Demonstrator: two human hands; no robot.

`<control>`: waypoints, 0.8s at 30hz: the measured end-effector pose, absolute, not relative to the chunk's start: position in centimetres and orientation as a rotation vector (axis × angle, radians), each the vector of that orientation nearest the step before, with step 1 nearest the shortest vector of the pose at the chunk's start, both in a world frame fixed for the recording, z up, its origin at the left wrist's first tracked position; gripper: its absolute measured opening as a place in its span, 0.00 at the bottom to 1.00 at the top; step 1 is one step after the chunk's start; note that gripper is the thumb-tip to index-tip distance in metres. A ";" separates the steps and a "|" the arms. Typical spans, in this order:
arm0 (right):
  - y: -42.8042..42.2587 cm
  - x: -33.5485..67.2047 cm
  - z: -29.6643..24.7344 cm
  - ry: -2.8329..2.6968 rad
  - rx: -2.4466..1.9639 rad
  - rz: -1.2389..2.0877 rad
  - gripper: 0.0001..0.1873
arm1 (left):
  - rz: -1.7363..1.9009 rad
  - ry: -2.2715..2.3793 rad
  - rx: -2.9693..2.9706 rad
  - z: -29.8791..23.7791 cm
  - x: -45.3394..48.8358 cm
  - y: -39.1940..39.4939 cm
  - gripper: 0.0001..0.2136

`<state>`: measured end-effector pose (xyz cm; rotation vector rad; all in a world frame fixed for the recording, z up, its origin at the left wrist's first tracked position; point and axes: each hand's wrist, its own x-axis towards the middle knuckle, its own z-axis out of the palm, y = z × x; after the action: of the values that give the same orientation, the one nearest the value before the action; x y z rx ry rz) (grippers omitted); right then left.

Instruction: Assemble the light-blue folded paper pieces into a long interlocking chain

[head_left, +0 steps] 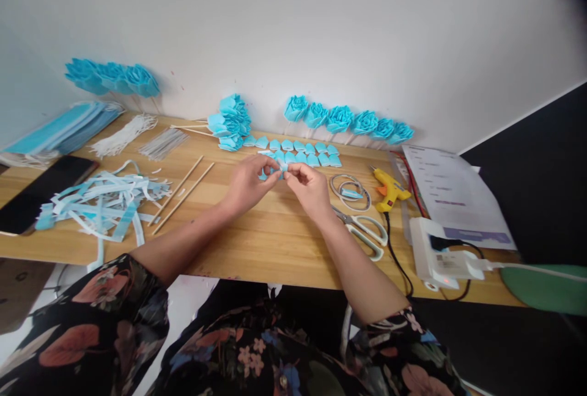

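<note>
My left hand (247, 180) and right hand (312, 189) both pinch a small blue piece (284, 167) with thumb and fingers, maybe because it is so little. It is left of the yellow glue gun (389, 189). Farther back, also left of the glue gun, little petals (300, 157) lie in rows, maybe so each is easy to grab. Blue flowers (340, 119) stand behind the glue gun, by the wall (321, 29), perhaps to stay unsquashed.

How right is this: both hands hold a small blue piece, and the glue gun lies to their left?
The left hand and right hand do hold a small blue piece, but the head view shows the glue gun lying to their right, not left.
</note>
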<state>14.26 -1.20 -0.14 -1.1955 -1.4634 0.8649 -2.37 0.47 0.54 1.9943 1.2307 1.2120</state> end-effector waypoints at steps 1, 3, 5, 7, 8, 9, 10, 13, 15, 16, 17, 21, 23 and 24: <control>-1.2 14.2 -0.1 -1.472 -1.196 0.851 0.08 | 1.210 1.230 1.986 0.6 -2.4 0.5 0.03; -1.3 14.2 -0.1 -1.497 -1.191 0.821 0.07 | 1.209 1.224 1.967 0.6 -2.4 0.4 0.03; -1.4 14.2 -0.1 -1.520 -1.179 0.795 0.06 | 1.206 1.218 1.944 0.6 -2.4 0.4 0.03; -1.4 14.2 -0.1 -1.531 -1.172 0.779 0.06 | 1.205 1.208 1.926 0.5 -2.4 0.4 0.02; -1.4 14.2 -0.1 -1.531 -1.171 0.775 0.05 | 1.206 1.202 1.919 0.5 -2.4 0.4 0.02; -1.4 14.2 -0.1 -1.529 -1.173 0.774 0.05 | 1.207 1.195 1.911 0.5 -2.3 0.4 0.03; -1.4 14.2 -0.1 -1.527 -1.175 0.773 0.05 | 1.207 1.186 1.900 0.6 -2.3 0.4 0.03; -1.4 14.2 -0.2 -1.522 -1.185 0.780 0.06 | 1.193 1.160 1.852 0.8 -2.3 0.4 0.04; -1.3 14.2 -0.2 -1.514 -1.194 0.795 0.07 | 1.174 1.150 1.812 1.1 -2.3 0.4 0.04; -1.3 14.3 -0.2 -1.508 -1.197 0.806 0.07 | 1.163 1.145 1.791 1.2 -2.3 0.3 0.05; -1.2 14.3 -0.2 -1.499 -1.199 0.818 0.07 | 1.151 1.136 1.769 1.3 -2.4 0.3 0.06; -1.1 14.5 -0.2 -1.433 -1.188 0.884 0.08 | 1.141 1.082 1.676 1.5 -2.6 0.2 0.12; -1.0 14.5 -0.3 -1.391 -1.181 0.929 0.10 | 1.205 1.083 1.614 1.4 -2.6 0.3 0.12; -1.0 14.5 -0.3 -1.376 -1.177 0.953 0.10 | 1.241 1.086 1.577 1.3 -2.6 0.5 0.11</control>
<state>14.46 -0.99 -0.26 -1.1771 -1.3759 0.9527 -2.64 0.46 1.32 1.5767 1.0856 1.2414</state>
